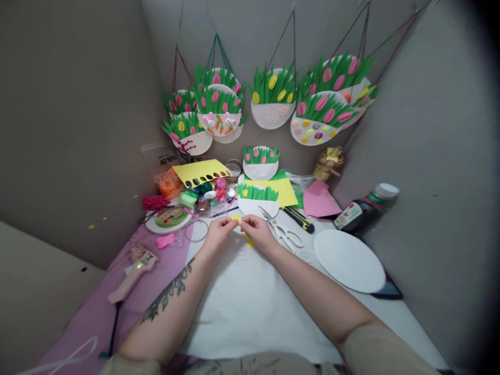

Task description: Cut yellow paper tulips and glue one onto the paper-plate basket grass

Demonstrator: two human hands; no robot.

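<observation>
Between my two hands, over the white cloth, is a small yellow paper piece [236, 219]. My left hand [222, 230] pinches it from the left, and my right hand [257, 232] pinches its other side. More yellow paper [249, 240] lies just below my right fingers. White-handled scissors [282, 230] rest right of my right hand, blades pointing away. Beyond my hands sits a white paper-plate basket [258, 207] with green paper grass and one yellow oval on its left. Behind it stands a similar basket [260, 171] with pink ovals.
A black-and-yellow cutter [299, 219], pink paper [321, 199], a dark bottle [367, 207] and a white oval plate [349, 260] are on the right. On the left lie a pink glue gun [135, 273], a metal ring [196, 231] and pink yarn [155, 203]. Finished plate baskets [272, 114] hang behind.
</observation>
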